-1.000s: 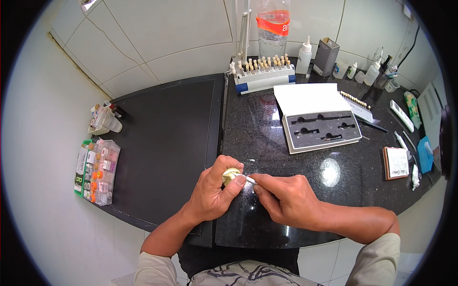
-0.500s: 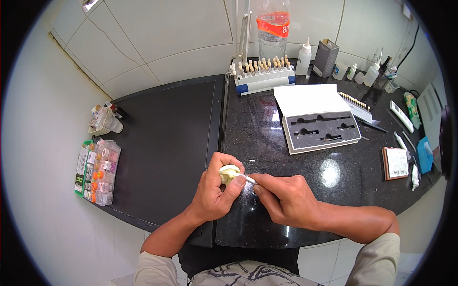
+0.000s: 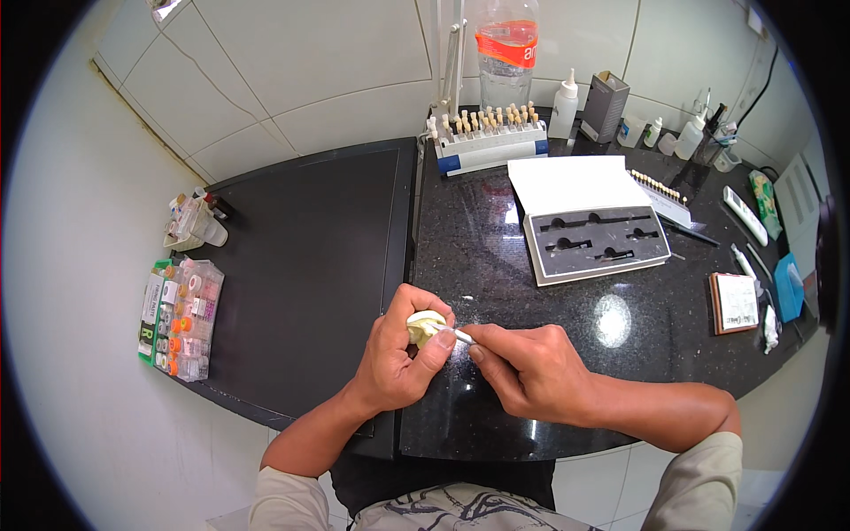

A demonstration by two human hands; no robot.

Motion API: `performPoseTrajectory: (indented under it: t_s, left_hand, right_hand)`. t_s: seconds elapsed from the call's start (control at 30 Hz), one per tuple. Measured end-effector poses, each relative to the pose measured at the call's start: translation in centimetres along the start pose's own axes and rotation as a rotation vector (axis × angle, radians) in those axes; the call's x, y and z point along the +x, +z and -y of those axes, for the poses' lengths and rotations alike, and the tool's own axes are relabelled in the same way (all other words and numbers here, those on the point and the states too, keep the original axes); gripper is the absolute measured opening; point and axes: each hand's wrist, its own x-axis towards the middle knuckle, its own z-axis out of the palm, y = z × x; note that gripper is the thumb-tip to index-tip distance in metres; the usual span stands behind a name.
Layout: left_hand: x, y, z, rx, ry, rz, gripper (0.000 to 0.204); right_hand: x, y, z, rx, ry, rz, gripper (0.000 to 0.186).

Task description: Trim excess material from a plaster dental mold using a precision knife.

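Near the inner edge of the glossy black stone counter (image 3: 469,425), my left hand (image 3: 398,363) is closed round a small cream, curved piece (image 3: 422,320) that looks like a cast or model. My right hand (image 3: 540,367) grips a slim pale tool (image 3: 463,336) between thumb and forefinger, its end reaching to the cream piece beside my left thumb. Whether the tip touches it is too small to tell. Above my hands lies an open white case (image 3: 580,270) with a dark foam insert and shaped slots.
A matte black board (image 3: 292,248) on the left holds a vial rack (image 3: 190,319) and containers (image 3: 190,221). Along the back stand a shade-tab holder (image 3: 487,150), large bottle (image 3: 506,80), small bottles (image 3: 564,111) and grey box (image 3: 605,106). A notepad (image 3: 735,303) and small tools lie right.
Both hands stay in place with their grips held. The cream piece and my left fingers sit slightly higher than a second ago and are tilted a little differently.
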Motion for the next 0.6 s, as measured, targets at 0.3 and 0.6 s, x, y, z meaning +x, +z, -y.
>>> performPoseTrajectory:
  t_s: [0.3, 0.6]
  left_hand:
    - [-0.1, 0.4, -0.1, 0.005, 0.017, -0.038, 0.020]
    - [-0.5, 1.4, 0.0, -0.021, 0.010, -0.146, 0.017]
  right_hand:
    - [-0.1, 0.2, -0.1, -0.020, -0.010, -0.019, 0.015]
    - [-0.2, 0.6, 0.2, -0.046, -0.018, -0.055, 0.020]
